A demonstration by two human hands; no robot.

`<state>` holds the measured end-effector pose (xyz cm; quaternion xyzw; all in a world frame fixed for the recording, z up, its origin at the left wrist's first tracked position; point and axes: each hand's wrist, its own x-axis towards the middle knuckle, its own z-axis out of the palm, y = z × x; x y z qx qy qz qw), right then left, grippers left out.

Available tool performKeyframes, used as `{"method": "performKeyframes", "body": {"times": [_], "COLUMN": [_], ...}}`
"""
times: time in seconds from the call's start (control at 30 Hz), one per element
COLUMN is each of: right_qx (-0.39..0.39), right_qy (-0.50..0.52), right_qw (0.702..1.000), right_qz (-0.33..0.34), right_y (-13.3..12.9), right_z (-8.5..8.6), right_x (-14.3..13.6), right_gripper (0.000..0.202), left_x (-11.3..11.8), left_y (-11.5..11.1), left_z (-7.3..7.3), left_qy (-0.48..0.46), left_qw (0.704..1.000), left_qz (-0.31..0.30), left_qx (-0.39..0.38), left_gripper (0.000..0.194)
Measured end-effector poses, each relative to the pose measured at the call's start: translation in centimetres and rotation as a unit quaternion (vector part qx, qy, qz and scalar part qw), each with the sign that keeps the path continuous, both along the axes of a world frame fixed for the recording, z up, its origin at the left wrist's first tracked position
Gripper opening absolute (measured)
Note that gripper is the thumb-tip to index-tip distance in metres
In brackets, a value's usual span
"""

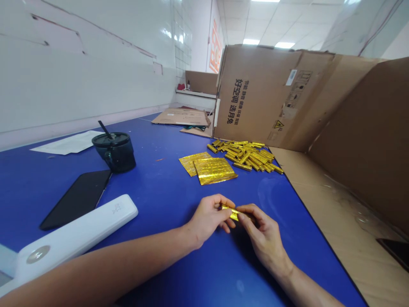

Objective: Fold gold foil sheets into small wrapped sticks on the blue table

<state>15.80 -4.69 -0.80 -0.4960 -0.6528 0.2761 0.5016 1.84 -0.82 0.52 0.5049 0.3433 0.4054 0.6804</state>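
Note:
Between both hands is a small roll of gold foil paper [234, 215], held a little above the blue table. My left hand [212, 214] pinches its left end with thumb and fingers. On the roll's right end, the thumb and fingers of my right hand [263, 230] are closed, hiding part of it. Just beyond the hands lie flat gold foil sheets [214, 170] in two overlapping stacks. Farther back to the right, a loose pile of gold foil rolls [247, 155] rests against the foot of a cardboard box.
A large cardboard box [258, 94] stands along the right side and back of the blue table [153, 170]. At left are a dark lidded mug [119, 153], a black phone [78, 198], a white lamp-like bar [79, 226] and white paper [68, 143]. Flat cardboard [180, 116] lies at the back.

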Motion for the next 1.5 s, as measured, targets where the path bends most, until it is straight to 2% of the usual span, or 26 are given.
{"method": "performKeyframes", "body": {"times": [0.13,0.33,0.57,0.73,0.97,1.3,1.5], "right_qx": [0.005,0.011,-0.023,-0.036,-0.021,0.009,0.013], "right_qy": [0.002,-0.021,0.019,0.022,0.019,-0.009,-0.017], "right_qw": [1.0,1.0,1.0,0.999,0.999,1.0,1.0], "right_qz": [-0.006,0.019,-0.005,-0.009,-0.036,-0.022,-0.009], "right_y": [-0.06,-0.07,0.21,0.26,0.41,0.37,0.21], "right_z": [-0.03,0.03,-0.22,-0.24,-0.11,-0.04,0.18], "right_x": [0.0,-0.06,0.08,0.21,0.38,0.23,0.19], "right_gripper": [0.012,0.013,0.017,0.021,0.024,0.017,0.02], "left_x": [-0.09,-0.08,-0.33,-0.24,-0.08,0.1,0.11], "left_y": [-0.09,0.15,0.22,0.34,0.06,0.13,0.09], "left_z": [0.05,-0.06,-0.07,0.1,0.11,-0.4,-0.3], "left_qy": [-0.013,-0.012,-0.076,-0.092,-0.012,0.012,0.018], "left_qw": [1.0,0.999,0.994,0.992,0.999,0.999,0.999], "left_qz": [-0.003,0.026,-0.008,-0.006,0.01,0.036,0.045], "left_qx": [-0.008,-0.032,-0.078,-0.084,-0.035,-0.012,-0.007], "left_gripper": [0.015,0.008,0.011,0.015,0.029,0.022,0.016]}}
